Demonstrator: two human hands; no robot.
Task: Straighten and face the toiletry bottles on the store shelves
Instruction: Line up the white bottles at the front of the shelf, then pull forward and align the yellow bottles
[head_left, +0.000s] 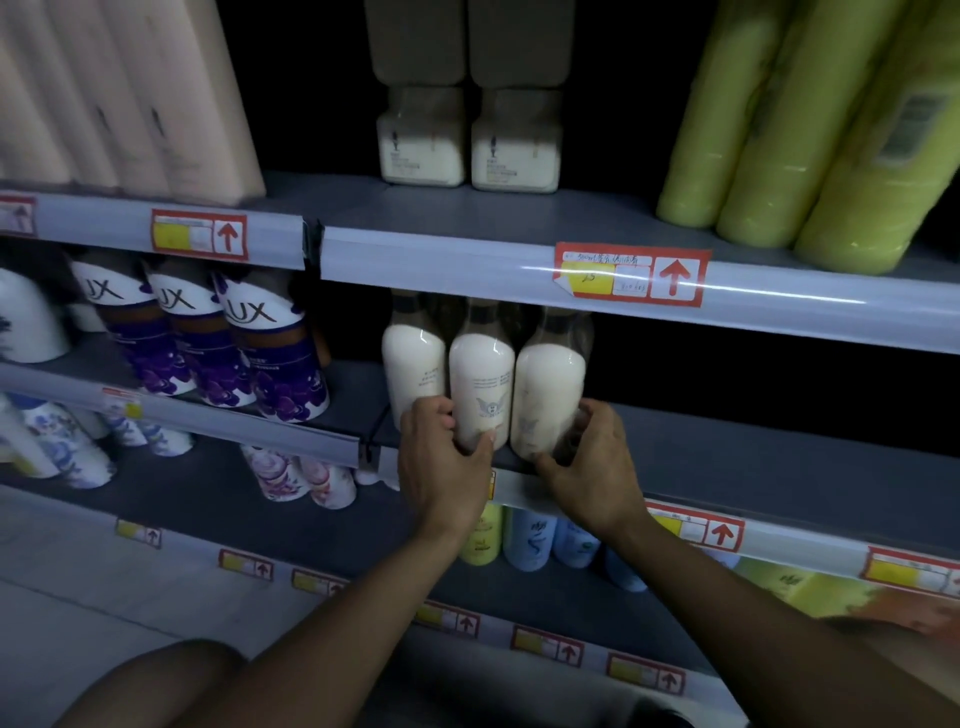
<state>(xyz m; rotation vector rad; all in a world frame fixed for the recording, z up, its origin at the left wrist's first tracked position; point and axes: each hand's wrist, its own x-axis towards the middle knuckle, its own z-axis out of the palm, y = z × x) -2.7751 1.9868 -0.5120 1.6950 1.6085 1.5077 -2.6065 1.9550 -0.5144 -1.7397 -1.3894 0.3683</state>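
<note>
Two bare forearms rise from the bottom edge toward the centre of the frame. The left hand (441, 457) curls round the base of the middle white bottle (480, 389), thumb across its front and fingers tucked between it and the left white bottle (413, 364). The right hand (592, 457) grips the base of the right white bottle (548, 395), thumb low in front, fingers wrapped round its right side. The three bottles stand upright, side by side and touching, at the front edge of the middle shelf (727, 447), just above centre.

Left of them on the same level stand purple LUX bottles (270, 358). Below the hands, yellow and blue bottles (524, 535) show on the next shelf down. Farther up, the upper shelf carries two squat cream jars (467, 150) at top centre, tall peach bottles (171, 93) at upper left, and green bottles (769, 130) at upper right.
</note>
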